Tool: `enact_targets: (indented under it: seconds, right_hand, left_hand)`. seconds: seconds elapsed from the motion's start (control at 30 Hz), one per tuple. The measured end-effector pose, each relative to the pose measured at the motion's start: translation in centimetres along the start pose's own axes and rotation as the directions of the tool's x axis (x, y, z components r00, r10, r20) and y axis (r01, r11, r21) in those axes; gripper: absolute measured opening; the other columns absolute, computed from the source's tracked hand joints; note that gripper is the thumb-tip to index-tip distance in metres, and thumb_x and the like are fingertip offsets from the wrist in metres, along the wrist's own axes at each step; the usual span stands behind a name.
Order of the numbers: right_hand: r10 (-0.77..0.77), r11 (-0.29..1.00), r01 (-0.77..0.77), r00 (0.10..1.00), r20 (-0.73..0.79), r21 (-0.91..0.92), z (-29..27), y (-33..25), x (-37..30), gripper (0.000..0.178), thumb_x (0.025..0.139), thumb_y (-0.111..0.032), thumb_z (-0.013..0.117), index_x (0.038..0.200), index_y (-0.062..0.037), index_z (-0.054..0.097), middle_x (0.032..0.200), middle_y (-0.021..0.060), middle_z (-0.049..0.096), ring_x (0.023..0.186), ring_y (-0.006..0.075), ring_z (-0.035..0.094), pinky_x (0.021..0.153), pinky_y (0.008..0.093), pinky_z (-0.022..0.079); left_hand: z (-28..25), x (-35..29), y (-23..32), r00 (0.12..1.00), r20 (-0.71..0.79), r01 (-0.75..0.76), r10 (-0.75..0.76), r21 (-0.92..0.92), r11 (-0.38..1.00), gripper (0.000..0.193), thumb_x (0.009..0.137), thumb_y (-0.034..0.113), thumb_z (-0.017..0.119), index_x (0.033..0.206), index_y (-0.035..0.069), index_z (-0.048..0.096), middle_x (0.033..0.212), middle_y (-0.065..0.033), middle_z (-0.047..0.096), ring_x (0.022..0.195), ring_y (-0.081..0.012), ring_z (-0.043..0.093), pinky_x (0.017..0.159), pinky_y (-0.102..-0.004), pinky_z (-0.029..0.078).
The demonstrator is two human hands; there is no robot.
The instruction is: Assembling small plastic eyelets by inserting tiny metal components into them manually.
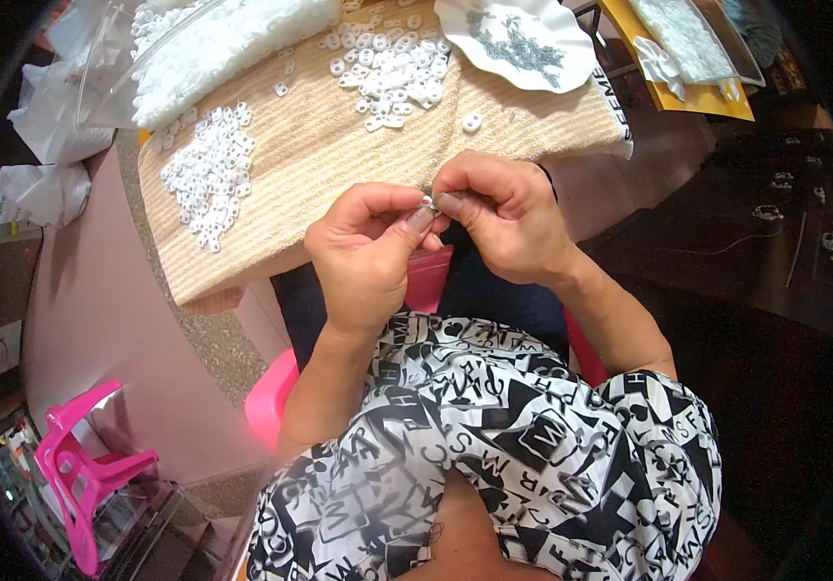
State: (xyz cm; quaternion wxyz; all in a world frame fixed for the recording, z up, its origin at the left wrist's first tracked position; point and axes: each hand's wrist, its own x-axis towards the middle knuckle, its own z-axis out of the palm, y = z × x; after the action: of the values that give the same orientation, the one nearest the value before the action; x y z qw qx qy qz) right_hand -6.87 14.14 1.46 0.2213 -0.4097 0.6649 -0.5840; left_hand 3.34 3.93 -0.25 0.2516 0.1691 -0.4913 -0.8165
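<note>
Fingers of the left hand [363,254] pinch a small white piece [428,202] at its tips; the right hand [505,218], touching it, pinches the same piece. Assembly seems mid-step. Next likely needs a steady press. Loose pieces [208,174] lie beyond the hands on a mat [319,145].

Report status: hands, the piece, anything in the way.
Left hand and right hand together, fingers pinching one small white piece between them. Held above beige mat edge. Nothing blocking; white piece piles sit clear behind.
</note>
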Motion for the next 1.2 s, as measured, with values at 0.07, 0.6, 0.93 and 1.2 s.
enact_targets:
  seconds: [0.07, 0.6, 0.93, 1.2]
  right_hand:
    - [0.009, 1.0, -0.009, 1.0, -0.004, 0.023, 0.3, 0.2, -0.1, 0.001, 0.074, 0.003, 0.055, 0.074, 0.0031, 0.055, 0.066, 0.0102, 0.057, 0.06, 0.0139, 0.059, 0.054, 0.0251, 0.046]
    - [0.249, 0.925, -0.258, 0.966, 0.066, 0.279, -1.5, 0.3, 1.2, 0.017, 0.081, -0.004, 0.054, 0.094, 0.0054, 0.058, 0.079, 0.0066, 0.062, 0.073, 0.0095, 0.058, 0.065, 0.0211, 0.048]
    - [-0.222, 0.746, 0.15, 0.975, -0.031, -0.649, -3.9, 0.9, 5.9, 0.015, 0.077, -0.004, 0.057, 0.091, -0.0012, 0.06, 0.084, 0.0095, 0.059, 0.071, 0.0184, 0.058, 0.064, 0.0255, 0.046]
    - [-0.312, 0.461, 0.324, 0.931, 0.19, -0.827, -4.1, 4.4, 12.7, 0.012, 0.066, -0.003, 0.051, 0.073, -0.0043, 0.061, 0.07, 0.0141, 0.058, 0.073, 0.0309, 0.056, 0.066, 0.0386, 0.045]
  left_hand:
    - [-0.1, 0.0, -0.2, 0.998, 0.006, -0.061, 0.061, 0.004, 0.998, 0.007, 0.074, -0.01, 0.057, 0.079, -0.005, 0.056, 0.074, -0.0104, 0.059, 0.059, -0.0116, 0.057, 0.054, -0.0207, 0.049]
    - [-1.1, 1.3, -0.3, 0.999, -0.049, -0.014, 0.003, -0.222, 0.975, 0.015, 0.076, -0.006, 0.057, 0.091, -0.006, 0.052, 0.078, -0.0129, 0.058, 0.067, -0.0184, 0.059, 0.058, -0.0246, 0.049]
    - [-4.2, 2.8, 0.1, 0.992, -0.085, 0.049, -0.091, -0.407, 0.912, 0.013, 0.077, -0.007, 0.055, 0.09, -0.003, 0.056, 0.08, -0.0132, 0.059, 0.069, -0.02, 0.059, 0.059, -0.0255, 0.049]
    - [-4.7, 3.3, 1.3, 0.987, -0.137, 0.023, -0.081, -0.382, 0.924, 0.012, 0.077, -0.006, 0.055, 0.089, -0.003, 0.056, 0.081, -0.0126, 0.059, 0.07, -0.0192, 0.059, 0.059, -0.0245, 0.049]
